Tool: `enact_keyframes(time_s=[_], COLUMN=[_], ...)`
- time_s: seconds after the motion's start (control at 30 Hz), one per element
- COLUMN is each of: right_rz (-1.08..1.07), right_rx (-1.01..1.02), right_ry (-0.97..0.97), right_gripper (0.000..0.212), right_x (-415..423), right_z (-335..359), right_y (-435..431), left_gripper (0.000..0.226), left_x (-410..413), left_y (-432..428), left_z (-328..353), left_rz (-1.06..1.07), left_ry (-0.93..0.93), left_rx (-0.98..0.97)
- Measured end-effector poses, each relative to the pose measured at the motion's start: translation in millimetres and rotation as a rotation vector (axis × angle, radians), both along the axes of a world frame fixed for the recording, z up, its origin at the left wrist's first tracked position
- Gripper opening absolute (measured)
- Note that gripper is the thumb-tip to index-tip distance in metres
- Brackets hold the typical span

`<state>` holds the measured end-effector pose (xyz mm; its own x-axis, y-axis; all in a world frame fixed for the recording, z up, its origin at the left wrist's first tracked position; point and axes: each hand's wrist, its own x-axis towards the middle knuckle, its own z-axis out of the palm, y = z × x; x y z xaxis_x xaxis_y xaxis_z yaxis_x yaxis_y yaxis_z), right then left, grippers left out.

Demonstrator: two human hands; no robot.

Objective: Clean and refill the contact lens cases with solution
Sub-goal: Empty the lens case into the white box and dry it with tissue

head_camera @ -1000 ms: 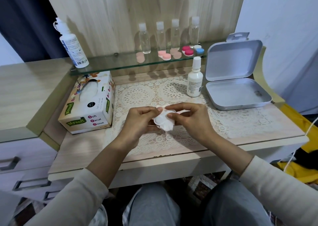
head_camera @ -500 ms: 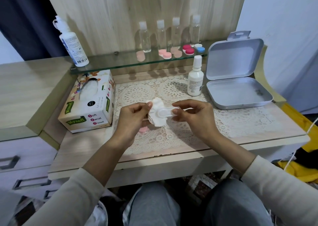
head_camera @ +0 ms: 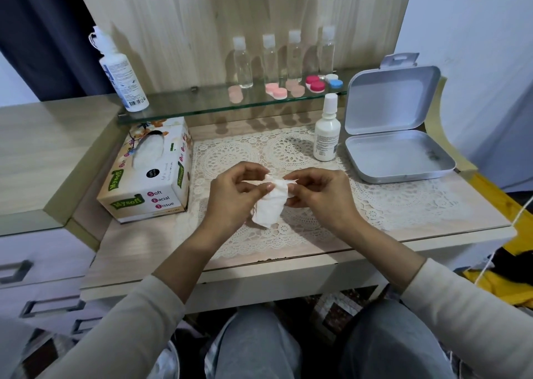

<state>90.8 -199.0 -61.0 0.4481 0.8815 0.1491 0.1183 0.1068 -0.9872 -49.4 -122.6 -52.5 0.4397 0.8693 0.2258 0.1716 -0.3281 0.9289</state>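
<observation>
Head view: at the centre of the frame a crumpled white tissue [head_camera: 271, 205] is pinched from both sides by the left hand [head_camera: 235, 196] and the right hand [head_camera: 320, 198], above a lace mat [head_camera: 389, 199] on the table [head_camera: 144, 248]. Whether a case is wrapped inside cannot be told. Contact lens cases [head_camera: 279, 91] are lined up on the glass shelf [head_camera: 187, 104] at upper centre. A solution bottle [head_camera: 326, 136] is stood just below it, beside an open grey tin [head_camera: 398, 159].
</observation>
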Motion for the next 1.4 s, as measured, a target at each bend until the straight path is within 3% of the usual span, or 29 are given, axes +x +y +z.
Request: enact_keyframes(time_s=[0.17, 0.33, 0.4, 0.57, 0.77, 0.93, 1.13, 1.4], right_rz=[0.013, 0.001, 0.019, 0.054, 0.047, 0.063, 0.018, -0.059], right_rx=[-0.008, -0.02, -0.026, -0.023, -0.019, -0.03, 0.025, 0.161], right_ry=[0.032, 0.004, 0.012, -0.016, -0.052, -0.043, -0.386, -0.574], right_gripper=[0.022, 0.022, 0.02, 0.022, 0.02, 0.02, 0.037, 0.038], right_x=[0.4, 1.2, 0.3, -4.7, -4.2, 0.8, 0.7, 5.3], right_z=[0.2, -0.9, -1.1, -0.3, -2.7, -3.3, -8.4, -9.8], right_y=[0.8, 1.3, 0.5, -1.7, 0.2, 0.7, 2.6, -0.4], left_gripper=[0.016, 0.037, 0.035, 0.012, 0.024, 0.013, 0.019, 0.01], left_x=[0.5, -4.9, -5.6, -6.8, -5.1, -8.9, -6.2, -6.5], left_y=[-5.5, -7.0, -6.4, -5.7, -2.2, 0.3, -2.3, 2.9], left_z=[-4.1, -10.8, -12.1, -7.9, -7.7, -5.1, -1.2, -0.4], left_rz=[0.077, 0.029, 0.041, 0.096, 0.065, 0.057, 0.074, 0.029], left_ry=[-0.064, -0.024, -0.013, -0.097, 0.004, -0.039, -0.053, -0.017], left_rx=[0.08, 0.135, 0.189, -0.061, -0.088, -0.217, -0.195, -0.243])
